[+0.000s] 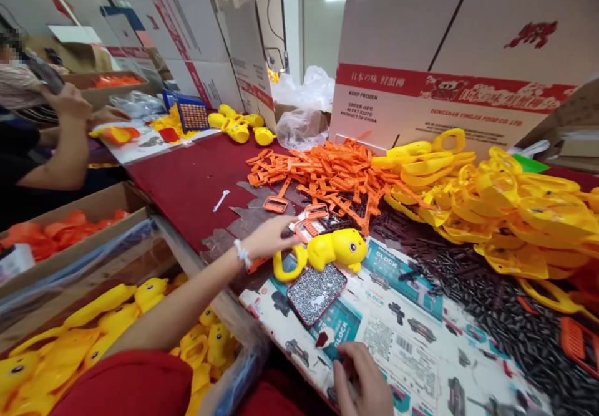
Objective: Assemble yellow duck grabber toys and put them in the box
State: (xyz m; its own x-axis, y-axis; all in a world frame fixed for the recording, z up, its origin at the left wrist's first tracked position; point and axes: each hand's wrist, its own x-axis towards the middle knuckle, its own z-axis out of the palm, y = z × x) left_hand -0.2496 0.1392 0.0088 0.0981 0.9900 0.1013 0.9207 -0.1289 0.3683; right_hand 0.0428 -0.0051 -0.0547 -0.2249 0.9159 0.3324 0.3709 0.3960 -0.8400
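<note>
My left hand (269,236) reaches across the table with its fingers stretched out, the tips touching a loose orange plastic piece (305,226) at the near edge of the orange pile (327,176). Just below it lies a yellow duck toy (334,249) with a loop handle. A small dark tray of tiny screws (317,292) sits in front of the duck. My right hand (362,378) rests at the table's near edge with its fingers curled; what they hold is hidden.
A heap of yellow shells (505,210) and scattered dark pins (468,279) fill the right. A large cardboard box (444,60) stands behind. At left, boxes hold yellow ducks (93,335) and orange parts (56,229). Another person (51,135) works at far left.
</note>
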